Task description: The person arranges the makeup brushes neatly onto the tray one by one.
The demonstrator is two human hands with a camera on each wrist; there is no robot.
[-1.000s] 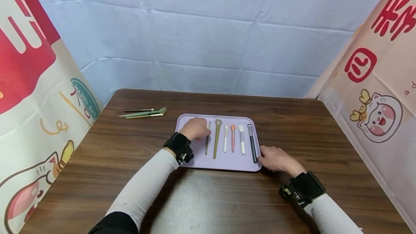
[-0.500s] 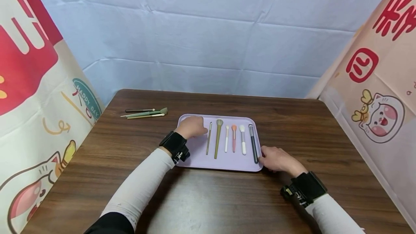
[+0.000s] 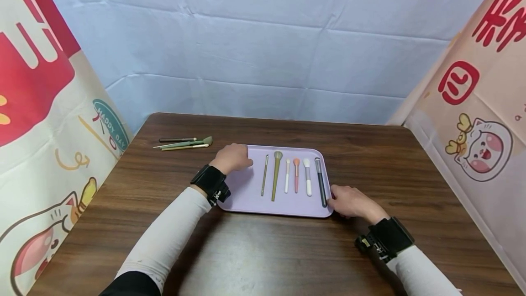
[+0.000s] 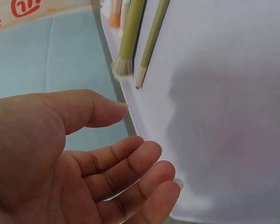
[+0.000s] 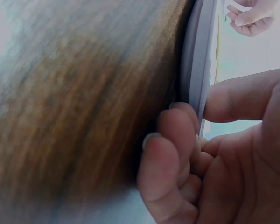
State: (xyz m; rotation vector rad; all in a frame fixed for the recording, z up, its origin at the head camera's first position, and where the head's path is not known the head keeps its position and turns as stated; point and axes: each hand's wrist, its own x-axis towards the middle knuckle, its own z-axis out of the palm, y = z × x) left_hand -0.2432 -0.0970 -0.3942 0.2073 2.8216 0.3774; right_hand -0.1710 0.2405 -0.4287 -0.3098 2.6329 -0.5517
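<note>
Makeup brushes lie side by side on a lilac tray (image 3: 255,204): a thin olive brush (image 3: 265,176), a larger olive brush (image 3: 276,178), a small white brush (image 3: 287,177), a pink brush (image 3: 296,177), a white-and-grey brush (image 3: 307,178) and a dark brush (image 3: 321,183). Over the tray's far left corner is my left hand (image 3: 232,157), its fingers loosely bent and the thumb apart; nothing is between them in the left wrist view. My right hand (image 3: 352,202) grips the tray's near right corner, thumb on the rim and fingers curled beneath, as the right wrist view shows.
Loose brushes (image 3: 185,148) with green and dark handles lie on the wooden table (image 3: 172,186) to the left of the tray. A pale blue cloth (image 3: 255,58) hangs behind the table, with printed cloths on both sides.
My left hand has moved left across the tray, away from the thin olive brush, uncovering more of the tray's left part. My right hand has stayed at the near right corner.
</note>
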